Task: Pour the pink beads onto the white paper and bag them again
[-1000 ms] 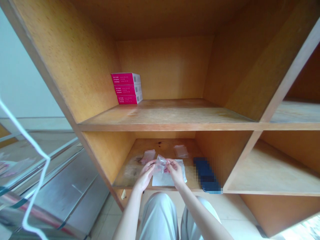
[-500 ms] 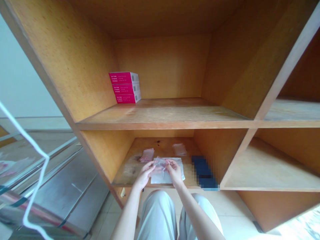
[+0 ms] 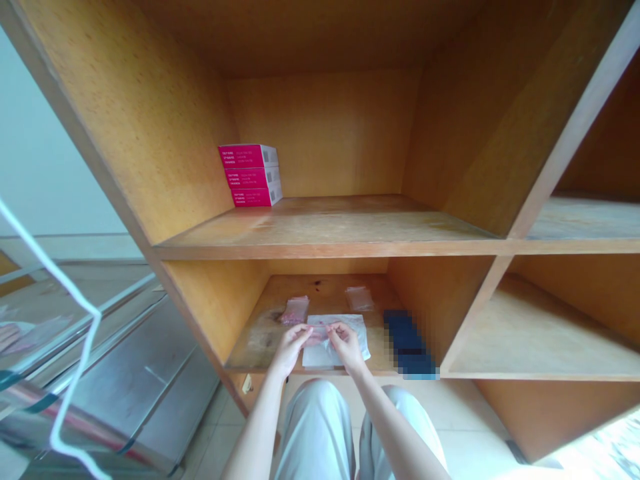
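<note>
Head view: we see a small clear plastic bag [image 3: 319, 335] pinched between the fingertips of our left hand [image 3: 290, 350] and our right hand [image 3: 347, 347], just above a white paper sheet [image 3: 337, 357] on a wooden shelf [image 3: 325, 285]. The bag looks light, thin, soft and slippery, so its top edge seems the best place to hold. A pink-filled bag [image 3: 295, 311] and another clear bag [image 3: 359, 299] lie flat beyond.

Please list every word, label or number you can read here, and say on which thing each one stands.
No text can be quoted; nothing is readable.
Stacked magenta boxes: white print, too small to read.
Grey labels on the box ends: too small to read.
Dark blue object: pixelated, so any text cannot be read.
</note>
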Demonstrator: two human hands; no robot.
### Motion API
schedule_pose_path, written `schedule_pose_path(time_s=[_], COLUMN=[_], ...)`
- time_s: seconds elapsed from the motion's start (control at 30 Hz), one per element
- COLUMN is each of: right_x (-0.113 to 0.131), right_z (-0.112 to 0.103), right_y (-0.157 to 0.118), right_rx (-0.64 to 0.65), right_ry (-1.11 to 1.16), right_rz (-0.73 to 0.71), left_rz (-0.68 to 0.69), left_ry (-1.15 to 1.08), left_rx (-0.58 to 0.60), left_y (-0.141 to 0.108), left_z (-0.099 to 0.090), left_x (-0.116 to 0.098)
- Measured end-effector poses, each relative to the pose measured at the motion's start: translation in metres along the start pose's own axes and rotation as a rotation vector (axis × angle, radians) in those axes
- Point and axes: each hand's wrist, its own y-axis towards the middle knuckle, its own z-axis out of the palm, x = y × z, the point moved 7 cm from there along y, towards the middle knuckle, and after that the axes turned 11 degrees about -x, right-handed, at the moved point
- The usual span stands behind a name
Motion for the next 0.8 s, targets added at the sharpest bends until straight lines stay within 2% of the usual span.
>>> schedule_pose_path(time_s=[0.27, 0.47, 0.63, 0.8], right_x=[0.002, 0.002, -0.001, 0.000], right_z=[0.000, 0.002, 0.004, 0.006], right_y=[0.000, -0.002, -0.003, -0.004], right_rx=[0.006, 0.038, 0.063, 0.091], right_ry=[-0.020, -0.014, -0.022, -0.037], right_rz=[-0.037, -0.007, -0.035, -0.053], left_rz=[0.022, 0.031, 0.050, 0.083], left_ry=[0.030, 0.010, 0.096, 0.134], left_rx=[-0.055, -0.011, 0.068, 0.064], left_y=[0.004, 0.003, 0.000, -0.001], left_z=[-0.007, -0.005, 0.002, 0.003], left_x=[0.006, 0.003, 0.004, 0.003])
